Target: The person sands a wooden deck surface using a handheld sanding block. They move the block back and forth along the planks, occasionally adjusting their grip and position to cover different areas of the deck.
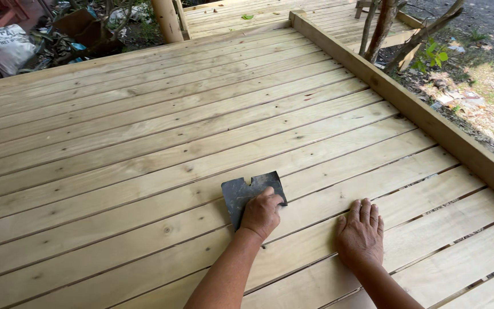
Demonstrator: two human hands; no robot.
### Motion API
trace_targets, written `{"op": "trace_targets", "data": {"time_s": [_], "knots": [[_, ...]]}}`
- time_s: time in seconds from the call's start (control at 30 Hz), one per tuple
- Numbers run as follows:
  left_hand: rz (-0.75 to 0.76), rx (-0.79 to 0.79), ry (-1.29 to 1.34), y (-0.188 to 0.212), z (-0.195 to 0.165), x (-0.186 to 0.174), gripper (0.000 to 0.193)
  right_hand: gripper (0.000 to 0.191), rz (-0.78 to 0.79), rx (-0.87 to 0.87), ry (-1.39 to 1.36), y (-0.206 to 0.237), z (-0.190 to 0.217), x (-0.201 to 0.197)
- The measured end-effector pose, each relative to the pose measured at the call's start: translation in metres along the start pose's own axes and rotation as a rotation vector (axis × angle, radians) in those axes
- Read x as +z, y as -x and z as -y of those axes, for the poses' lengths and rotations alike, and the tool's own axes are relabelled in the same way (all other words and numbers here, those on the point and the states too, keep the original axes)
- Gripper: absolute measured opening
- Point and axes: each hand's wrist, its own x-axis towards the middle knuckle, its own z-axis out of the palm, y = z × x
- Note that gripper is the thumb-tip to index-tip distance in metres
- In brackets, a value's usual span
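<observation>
A platform of pale wooden planks fills the view. My left hand presses down on a dark grey sheet of sandpaper lying flat on a plank, with its fingers curled over the sheet's near right corner. The sheet has a small notch in its far edge. My right hand rests flat on the planks to the right, fingers together and pointing away from me, holding nothing.
A raised wooden beam borders the platform on the right, with bare ground and thin tree trunks beyond. A wooden post stands at the far edge. A white sack and debris lie at the far left.
</observation>
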Motion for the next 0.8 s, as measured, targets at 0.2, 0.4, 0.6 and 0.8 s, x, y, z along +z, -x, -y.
{"op": "trace_targets", "data": {"time_s": [0.2,0.4,0.6,0.8], "knots": [[-0.024,-0.031,0.012,0.096,0.061,-0.142,0.010,0.069,0.000,-0.024,0.010,0.038,0.061,-0.002],[-0.009,-0.096,0.006,0.131,0.090,-0.198,0.011,0.068,-0.007,-0.008,0.024,0.049,0.094,-0.006],[-0.017,-0.018,-0.017,0.118,0.084,-0.179,0.012,0.068,0.003,-0.022,0.034,0.044,0.101,-0.012],[0.117,0.007,0.021,0.036,0.034,-0.065,0.018,0.067,-0.002,-0.032,0.057,0.039,0.100,-0.011]]}}
